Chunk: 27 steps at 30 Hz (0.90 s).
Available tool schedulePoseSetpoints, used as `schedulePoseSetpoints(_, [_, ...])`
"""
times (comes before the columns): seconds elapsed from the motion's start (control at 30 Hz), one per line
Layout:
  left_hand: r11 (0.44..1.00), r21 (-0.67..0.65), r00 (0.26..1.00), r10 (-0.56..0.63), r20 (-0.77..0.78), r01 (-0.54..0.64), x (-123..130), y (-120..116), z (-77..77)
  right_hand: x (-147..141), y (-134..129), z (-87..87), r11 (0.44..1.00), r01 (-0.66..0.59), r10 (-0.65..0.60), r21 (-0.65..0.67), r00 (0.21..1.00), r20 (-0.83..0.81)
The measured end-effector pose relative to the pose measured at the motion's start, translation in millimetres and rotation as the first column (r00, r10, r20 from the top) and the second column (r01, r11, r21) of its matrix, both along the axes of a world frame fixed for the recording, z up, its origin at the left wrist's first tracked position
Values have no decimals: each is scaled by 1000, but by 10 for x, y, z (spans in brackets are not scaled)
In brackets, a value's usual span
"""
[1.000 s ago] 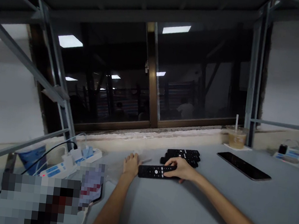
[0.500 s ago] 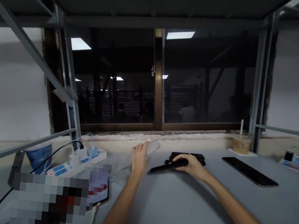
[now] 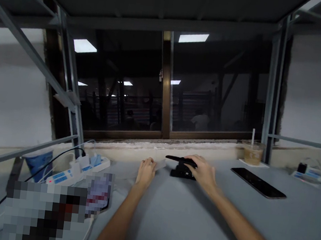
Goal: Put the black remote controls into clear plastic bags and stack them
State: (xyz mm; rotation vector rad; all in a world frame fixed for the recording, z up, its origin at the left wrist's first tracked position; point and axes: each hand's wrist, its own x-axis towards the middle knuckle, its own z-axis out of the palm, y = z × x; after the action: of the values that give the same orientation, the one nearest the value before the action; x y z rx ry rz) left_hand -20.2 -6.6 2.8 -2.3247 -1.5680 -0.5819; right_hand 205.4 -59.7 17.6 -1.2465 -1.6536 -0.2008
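- Black remote control [image 3: 177, 158], seen nearly edge-on, is gripped between the thumb and fingers of the right hand [image 3: 203, 174], over other dark remotes [image 3: 182, 173] on the grey desk [image 3: 184, 221].
- A loosened grip could drop it, knocking those remotes askew.
- Right forearm slants in from the lower right.
- Left hand [image 3: 146, 170] curls at translucent plastic [image 3: 160, 165]; whether it grips, cannot tell.

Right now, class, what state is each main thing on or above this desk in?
Upper remote: gripped by the right hand
Other remotes: on the desk, partly hidden
Clear plastic: gripped by the left hand
Drink cup: upright, partly full, straw in
Tablet-like device: flat, screen dark
Power strip: red light on, plugs in
Phone at left: screen pixelated, cable attached
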Motion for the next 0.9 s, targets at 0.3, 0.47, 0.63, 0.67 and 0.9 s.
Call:
schedulePoseSetpoints(0.3, [996, -72, 998, -53, 21, 54, 170, -104, -87, -9, -8, -17, 997, 74, -74, 11, 997, 1])
schedulePoseSetpoints(0.47, [997, -32, 996, -72, 52, 74, 226, -141, -145, -13, 22, -48, 999, 39, -39, 16, 999, 13])
schedulePoseSetpoints(0.63, [993, -92, 997, -78, -24, 76, 230, -150, -101, -38, -1, -75, 998, 62, -63, 33, 997, 53])
schedulePoseSetpoints(0.67, [991, -111, 995, -83, -47, 77, 231, -148, -93, -47, -12, -77, 997, 76, -78, 26, 994, 71])
schedulePoseSetpoints(0.9, [998, -40, 998, -54, -21, 53, 216, -119, -51, -12, -5, -91, 976, 217, -216, -1, 973, 85])
